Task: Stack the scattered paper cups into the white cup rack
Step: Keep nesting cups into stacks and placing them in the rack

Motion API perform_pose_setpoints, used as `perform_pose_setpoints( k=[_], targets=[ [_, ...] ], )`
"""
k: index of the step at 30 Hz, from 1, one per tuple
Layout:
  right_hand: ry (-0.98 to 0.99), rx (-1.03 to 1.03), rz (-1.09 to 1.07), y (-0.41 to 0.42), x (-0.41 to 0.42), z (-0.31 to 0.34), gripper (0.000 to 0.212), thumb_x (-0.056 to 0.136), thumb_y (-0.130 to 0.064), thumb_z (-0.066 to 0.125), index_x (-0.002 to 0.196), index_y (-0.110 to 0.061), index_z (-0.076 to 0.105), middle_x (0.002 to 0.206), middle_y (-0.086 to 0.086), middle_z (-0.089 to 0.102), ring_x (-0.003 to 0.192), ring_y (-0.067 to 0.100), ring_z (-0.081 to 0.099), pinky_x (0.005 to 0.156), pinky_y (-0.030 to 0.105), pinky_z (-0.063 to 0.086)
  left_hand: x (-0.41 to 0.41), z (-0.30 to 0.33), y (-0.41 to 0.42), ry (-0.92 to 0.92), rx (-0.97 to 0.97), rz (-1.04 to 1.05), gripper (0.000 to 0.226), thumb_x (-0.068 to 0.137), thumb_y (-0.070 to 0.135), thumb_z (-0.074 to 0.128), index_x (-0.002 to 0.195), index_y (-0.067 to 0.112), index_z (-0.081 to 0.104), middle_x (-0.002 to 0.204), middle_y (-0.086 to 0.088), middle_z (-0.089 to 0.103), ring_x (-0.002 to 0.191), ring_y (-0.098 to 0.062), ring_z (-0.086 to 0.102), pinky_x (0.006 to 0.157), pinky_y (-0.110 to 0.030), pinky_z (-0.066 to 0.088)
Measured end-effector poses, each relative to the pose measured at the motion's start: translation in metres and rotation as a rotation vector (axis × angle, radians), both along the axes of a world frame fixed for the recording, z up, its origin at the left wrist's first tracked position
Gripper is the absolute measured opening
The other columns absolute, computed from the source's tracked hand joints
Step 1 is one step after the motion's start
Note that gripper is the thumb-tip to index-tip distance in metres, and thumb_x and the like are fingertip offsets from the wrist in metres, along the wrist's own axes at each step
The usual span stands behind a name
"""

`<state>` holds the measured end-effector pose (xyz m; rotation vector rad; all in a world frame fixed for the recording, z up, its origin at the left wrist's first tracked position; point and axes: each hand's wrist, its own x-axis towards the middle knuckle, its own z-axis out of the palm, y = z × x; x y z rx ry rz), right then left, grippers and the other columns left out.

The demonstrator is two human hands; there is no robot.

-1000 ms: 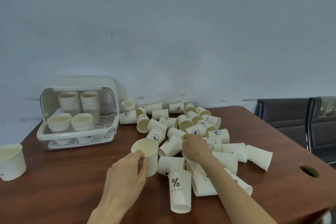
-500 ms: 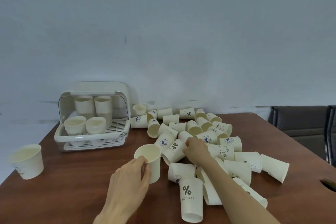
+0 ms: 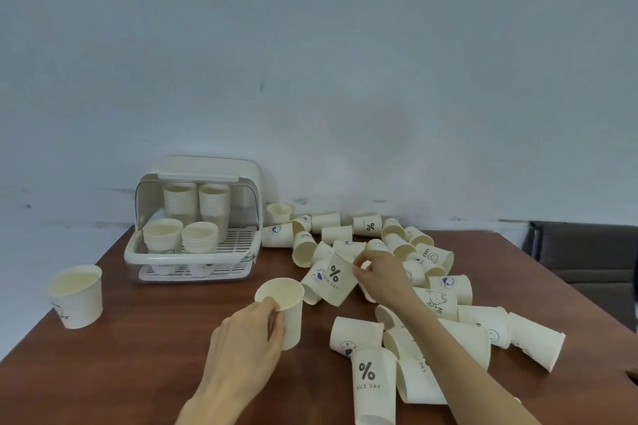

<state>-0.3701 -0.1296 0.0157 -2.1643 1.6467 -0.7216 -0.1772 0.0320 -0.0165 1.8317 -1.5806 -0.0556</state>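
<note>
two hands are working: our left hand is gripping an upright cup, our right hand is pinching the "%" cup by its rim above the pile, right of the rack. we are judging these light and crushable, so soft rim holds.

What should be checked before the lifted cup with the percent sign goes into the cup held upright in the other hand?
1. Left hand grips the upright cup firmly: ok.
2. Upright cup's mouth faces up and looks empty: ok.
3. Right hand holds the percent cup by its rim: ok, pinched near the rim.
4. Percent cup turned base-down for nesting: not ok, tilted on its side.
5. Percent cup free of the pile: cannot tell, cups sit close behind it.
6. Room in the rack: ok, bare grid shows right of the front stacks.
</note>
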Motion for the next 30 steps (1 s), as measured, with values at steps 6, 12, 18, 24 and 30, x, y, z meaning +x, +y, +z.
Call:
perform_pose_setpoints(
  k=[6, 12, 18, 24, 30],
  targets=[
    [-0.017, -0.007, 0.05, 0.013, 0.023, 0.005, 0.011, 0.086, -0.024, 0.056, 0.08, -0.031, 0.062, 0.053, -0.006, 0.059, 0.05, 0.004, 0.053, 0.055, 0.022, 0.046, 0.016, 0.002, 0.0, -0.003, -0.003, 0.036, 0.019, 0.094, 0.04, 0.043, 0.082, 0.026, 0.048, 0.078, 0.011, 0.06, 0.075, -0.017, 0.059, 0.065, -0.035, 0.047],
    [-0.03, -0.046, 0.154, 0.027, 0.052, 0.004, 0.013, 0.086, -0.016, 0.058, 0.082, -0.027, 0.063, 0.06, -0.006, 0.061, 0.05, 0.003, 0.051, 0.054, 0.018, 0.038, 0.039, 0.0, 0.006, 0.018, -0.007, 0.086, 0.02, 0.094, 0.041, 0.042, 0.082, 0.027, 0.048, 0.079, 0.013, 0.061, 0.074, -0.013, 0.059, 0.066, -0.033, 0.048],
    [-0.02, -0.072, 0.241, 0.037, 0.086, -0.001, 0.011, 0.086, -0.015, 0.058, 0.086, -0.024, 0.065, 0.062, -0.007, 0.061, 0.056, 0.004, 0.054, 0.059, 0.021, 0.044, 0.065, -0.001, 0.016, 0.019, 0.009, 0.145, 0.019, 0.094, 0.04, 0.041, 0.082, 0.027, 0.049, 0.079, 0.012, 0.061, 0.075, -0.014, 0.059, 0.066, -0.033, 0.048],
    [-0.015, -0.111, 0.296, 0.039, 0.119, -0.003, 0.012, 0.087, -0.015, 0.056, 0.089, -0.022, 0.066, 0.065, -0.009, 0.058, 0.06, 0.005, 0.054, 0.055, 0.015, 0.04, 0.087, -0.001, 0.023, 0.026, 0.023, 0.191, 0.019, 0.095, 0.041, 0.04, 0.083, 0.028, 0.048, 0.082, 0.013, 0.061, 0.076, -0.011, 0.058, 0.065, -0.029, 0.045],
    [-0.019, -0.138, 0.34, 0.035, 0.151, -0.007, 0.012, 0.089, -0.014, 0.055, 0.091, -0.019, 0.066, 0.061, -0.015, 0.051, 0.059, 0.002, 0.047, 0.059, 0.021, 0.035, 0.106, -0.002, 0.027, 0.035, 0.02, 0.218, 0.021, 0.096, 0.041, 0.039, 0.083, 0.028, 0.049, 0.081, 0.013, 0.06, 0.076, -0.012, 0.058, 0.067, -0.03, 0.047]
  ],
)
